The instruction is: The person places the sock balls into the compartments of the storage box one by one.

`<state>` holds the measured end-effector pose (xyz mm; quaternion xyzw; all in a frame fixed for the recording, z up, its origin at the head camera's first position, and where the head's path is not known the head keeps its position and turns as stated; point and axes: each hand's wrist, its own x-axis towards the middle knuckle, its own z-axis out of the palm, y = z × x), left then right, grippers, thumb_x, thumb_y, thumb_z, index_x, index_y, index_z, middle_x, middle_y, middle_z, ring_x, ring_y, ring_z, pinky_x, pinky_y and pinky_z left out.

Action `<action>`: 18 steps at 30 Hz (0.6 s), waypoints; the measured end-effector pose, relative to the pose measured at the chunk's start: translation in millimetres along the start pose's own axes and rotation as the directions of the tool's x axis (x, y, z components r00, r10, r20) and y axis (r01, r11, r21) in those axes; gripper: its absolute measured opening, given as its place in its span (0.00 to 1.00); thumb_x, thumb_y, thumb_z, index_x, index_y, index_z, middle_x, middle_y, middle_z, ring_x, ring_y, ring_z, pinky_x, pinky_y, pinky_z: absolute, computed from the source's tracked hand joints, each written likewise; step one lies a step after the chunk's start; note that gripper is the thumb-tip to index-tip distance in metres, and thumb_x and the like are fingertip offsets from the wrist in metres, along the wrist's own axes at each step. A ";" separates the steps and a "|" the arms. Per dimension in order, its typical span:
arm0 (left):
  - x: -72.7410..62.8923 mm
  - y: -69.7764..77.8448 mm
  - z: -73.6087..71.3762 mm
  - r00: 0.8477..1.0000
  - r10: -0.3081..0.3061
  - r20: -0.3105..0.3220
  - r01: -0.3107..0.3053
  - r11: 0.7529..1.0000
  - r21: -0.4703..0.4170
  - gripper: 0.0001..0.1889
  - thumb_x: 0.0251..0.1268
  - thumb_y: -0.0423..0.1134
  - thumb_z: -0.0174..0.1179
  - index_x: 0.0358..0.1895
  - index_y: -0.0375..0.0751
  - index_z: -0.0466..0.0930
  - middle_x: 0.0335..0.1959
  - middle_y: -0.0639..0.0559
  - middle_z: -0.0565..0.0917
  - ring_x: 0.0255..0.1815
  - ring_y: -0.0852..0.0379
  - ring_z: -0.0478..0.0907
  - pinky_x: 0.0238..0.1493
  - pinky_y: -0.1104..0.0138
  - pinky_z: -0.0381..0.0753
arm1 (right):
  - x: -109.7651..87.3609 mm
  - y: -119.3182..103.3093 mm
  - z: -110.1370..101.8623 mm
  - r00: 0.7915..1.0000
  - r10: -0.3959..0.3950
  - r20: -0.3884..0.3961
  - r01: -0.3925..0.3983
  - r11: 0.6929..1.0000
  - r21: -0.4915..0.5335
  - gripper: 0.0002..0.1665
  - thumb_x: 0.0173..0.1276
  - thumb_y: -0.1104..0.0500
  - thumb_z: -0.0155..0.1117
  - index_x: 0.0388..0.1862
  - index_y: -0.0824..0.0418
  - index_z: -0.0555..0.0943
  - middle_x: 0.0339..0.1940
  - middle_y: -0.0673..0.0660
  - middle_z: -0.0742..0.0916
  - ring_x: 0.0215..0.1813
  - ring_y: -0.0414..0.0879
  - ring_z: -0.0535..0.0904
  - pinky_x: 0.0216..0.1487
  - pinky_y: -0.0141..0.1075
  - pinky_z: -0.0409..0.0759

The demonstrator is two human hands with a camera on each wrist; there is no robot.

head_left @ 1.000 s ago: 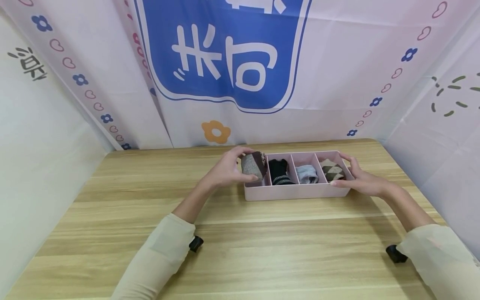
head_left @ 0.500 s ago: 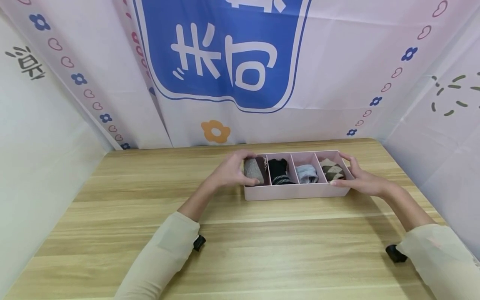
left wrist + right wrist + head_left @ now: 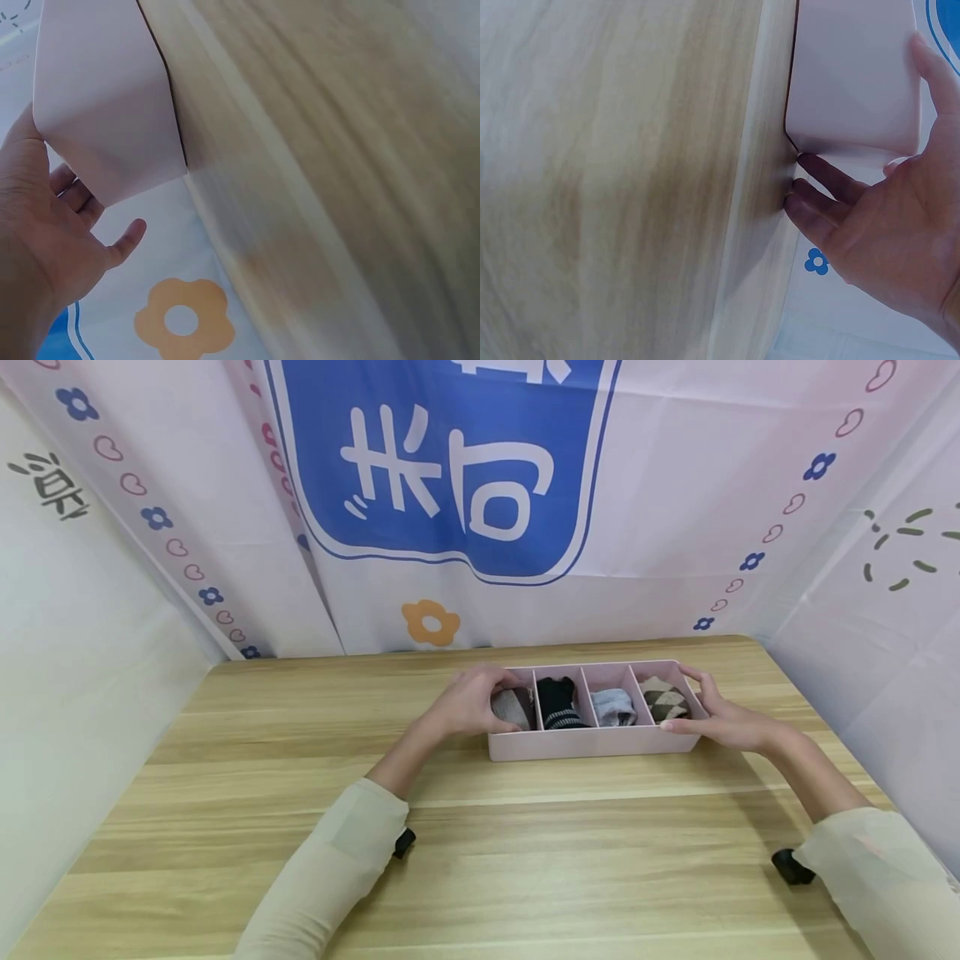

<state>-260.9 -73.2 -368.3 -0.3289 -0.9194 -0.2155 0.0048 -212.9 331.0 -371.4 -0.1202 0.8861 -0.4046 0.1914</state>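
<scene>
A pink organizer box [image 3: 592,745] with several compartments stands toward the back of the table. My left hand [image 3: 474,702] reaches over its left end, thumb and fingers around a rolled grey-and-brown sock [image 3: 516,708] sitting low in the leftmost compartment. Rolled socks fill the others: a black sock [image 3: 558,702], a light grey-blue sock [image 3: 613,707] and an argyle sock [image 3: 664,700]. With the thumb at the front rim and fingers round the end, my right hand [image 3: 723,722] holds the box's right side. In the left wrist view, the box wall [image 3: 105,97] hides the sock.
The wood-grain table [image 3: 480,860] extends in front of the box and to its left. Behind it hangs a white cloth backdrop [image 3: 660,527] with a blue printed panel, and similar cloth closes both sides.
My left hand has lowered the grey-and-brown sock from above the box down into the leftmost compartment, moving slightly right. The right hand and the box have stayed put.
</scene>
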 end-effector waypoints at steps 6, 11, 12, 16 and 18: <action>0.1 -0.1 -0.5 1.000 0.021 0.013 -0.021 1.000 -0.022 0.36 0.49 0.50 0.82 0.63 0.44 0.83 0.60 0.52 0.86 0.62 0.52 0.77 0.62 0.50 0.74 | 1.8 0.5 -0.5 1.000 0.000 0.000 0.000 1.000 0.003 0.67 0.73 0.47 0.66 0.83 0.54 0.23 0.78 0.86 0.43 0.80 0.79 0.36 0.71 0.77 0.45; -2.4 1.5 -1.9 0.998 0.050 0.021 -0.049 0.995 -0.085 0.35 0.53 0.47 0.80 0.66 0.42 0.80 0.62 0.50 0.85 0.63 0.52 0.78 0.65 0.54 0.74 | 1.7 2.9 -0.1 1.000 -0.006 0.001 0.006 1.000 0.014 0.66 0.73 0.47 0.66 0.83 0.54 0.24 0.79 0.84 0.40 0.80 0.78 0.33 0.71 0.78 0.44; -4.0 2.5 -2.6 0.998 0.051 0.022 -0.049 0.993 -0.106 0.35 0.55 0.47 0.79 0.67 0.42 0.80 0.63 0.49 0.84 0.63 0.52 0.77 0.66 0.55 0.74 | 1.5 3.6 -0.2 1.000 -0.010 0.001 0.009 1.000 0.016 0.66 0.73 0.47 0.66 0.83 0.55 0.24 0.79 0.84 0.39 0.80 0.78 0.32 0.70 0.78 0.43; -15.0 7.1 -6.8 0.999 0.038 0.027 -0.034 0.989 -0.147 0.31 0.63 0.45 0.74 0.68 0.38 0.78 0.66 0.46 0.81 0.67 0.50 0.76 0.71 0.56 0.72 | 0.7 7.0 -0.8 1.000 0.000 -0.005 0.000 1.000 0.026 0.64 0.74 0.45 0.66 0.83 0.53 0.26 0.80 0.81 0.38 0.81 0.76 0.32 0.71 0.78 0.43; -23.0 9.6 -10.0 0.999 0.029 0.034 -0.023 0.987 -0.160 0.30 0.66 0.44 0.72 0.68 0.36 0.77 0.67 0.44 0.79 0.69 0.47 0.74 0.73 0.54 0.71 | -0.2 7.3 -1.7 1.000 0.002 -0.001 -0.002 1.000 0.022 0.64 0.74 0.45 0.65 0.83 0.54 0.26 0.80 0.83 0.39 0.80 0.78 0.34 0.70 0.78 0.44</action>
